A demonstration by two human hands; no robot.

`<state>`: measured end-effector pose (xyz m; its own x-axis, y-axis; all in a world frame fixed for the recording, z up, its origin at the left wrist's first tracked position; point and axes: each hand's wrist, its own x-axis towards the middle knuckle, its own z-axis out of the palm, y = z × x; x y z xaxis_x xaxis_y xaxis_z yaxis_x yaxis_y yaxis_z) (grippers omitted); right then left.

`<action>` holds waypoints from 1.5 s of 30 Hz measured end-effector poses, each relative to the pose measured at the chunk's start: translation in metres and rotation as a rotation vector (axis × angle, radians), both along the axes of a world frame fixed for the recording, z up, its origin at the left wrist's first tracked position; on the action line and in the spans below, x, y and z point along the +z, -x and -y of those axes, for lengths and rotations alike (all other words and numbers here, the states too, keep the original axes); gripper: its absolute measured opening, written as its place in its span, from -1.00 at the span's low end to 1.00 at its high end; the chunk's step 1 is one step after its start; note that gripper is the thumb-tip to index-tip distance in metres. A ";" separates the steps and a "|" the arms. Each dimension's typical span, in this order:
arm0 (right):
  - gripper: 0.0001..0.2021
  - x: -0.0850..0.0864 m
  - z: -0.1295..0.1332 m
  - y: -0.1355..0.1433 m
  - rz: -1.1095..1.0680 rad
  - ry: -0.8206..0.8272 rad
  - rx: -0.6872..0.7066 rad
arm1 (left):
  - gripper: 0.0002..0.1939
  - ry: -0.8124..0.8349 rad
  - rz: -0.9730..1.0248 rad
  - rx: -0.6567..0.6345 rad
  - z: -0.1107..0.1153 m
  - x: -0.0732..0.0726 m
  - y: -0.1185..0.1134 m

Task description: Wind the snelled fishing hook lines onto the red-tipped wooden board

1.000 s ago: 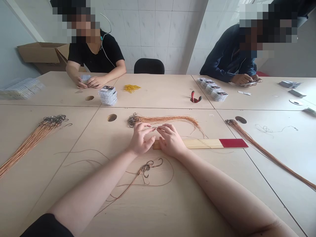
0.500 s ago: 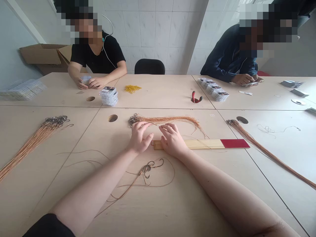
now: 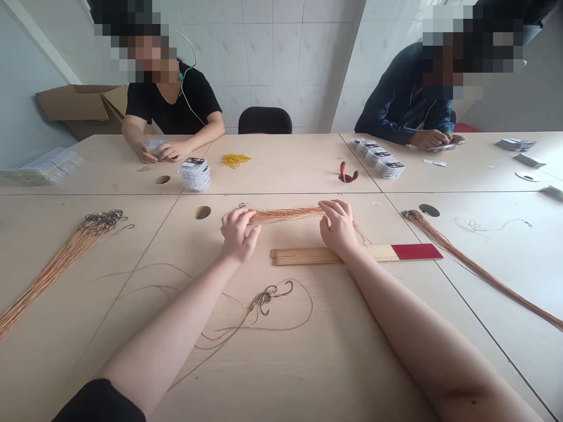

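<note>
"Head view: where are the hands, and what do they have?"

"Around the middle of the frame, both at a long bundle of thin copper-orange lines with dark metal hooks [image 3: 285, 215]. The left hand [image 3: 238, 235] is loosely curled at the hook end, thumb wide of the fingers. The right hand [image 3: 338, 228] arches over the bundle's other end, fingers bent. I can't tell whether either pinches a strand."

"Anything close by?"

"A flat pale-yellow strip with a dark-red end [image 3: 303, 256] lies just below the bundle, passing under the right arm."

"How far along does the work look?"

"Partway, I'd judge. A small cluster of curved metal hooks on copper-coloured lines [image 3: 265, 298] lies apart at lower centre, while most of the lines near the hands are together in the bundle. Two more bundles lie well apart, a thick hooked one at left [image 3: 65, 258] and a slimmer one at right [image 3: 466, 261]. Which strands are finished and which are left doesn't show."
</note>
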<state>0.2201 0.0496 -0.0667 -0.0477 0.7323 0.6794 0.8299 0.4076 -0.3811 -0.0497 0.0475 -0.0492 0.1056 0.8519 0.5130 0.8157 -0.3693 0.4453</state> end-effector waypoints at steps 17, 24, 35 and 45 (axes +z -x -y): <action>-0.37 0.000 0.001 0.010 -0.018 -0.094 0.034 | -0.63 -0.035 -0.026 -0.086 0.004 -0.003 -0.006; -0.27 0.008 0.009 0.019 0.078 -0.201 0.093 | -0.53 -0.060 -0.112 -0.214 0.010 0.004 -0.008; -0.20 0.013 0.027 0.033 0.300 -0.162 0.289 | -0.47 -0.051 -0.175 -0.473 0.015 0.006 -0.010; -0.20 0.013 0.028 0.035 0.316 -0.171 0.321 | -0.45 -0.046 -0.188 -0.506 0.017 0.009 -0.012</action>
<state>0.1854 0.0221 -0.0539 -0.4766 0.5257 0.7046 0.7164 0.6968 -0.0354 -0.0375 0.0308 -0.0399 0.5903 0.6482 0.4811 0.5954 -0.7521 0.2827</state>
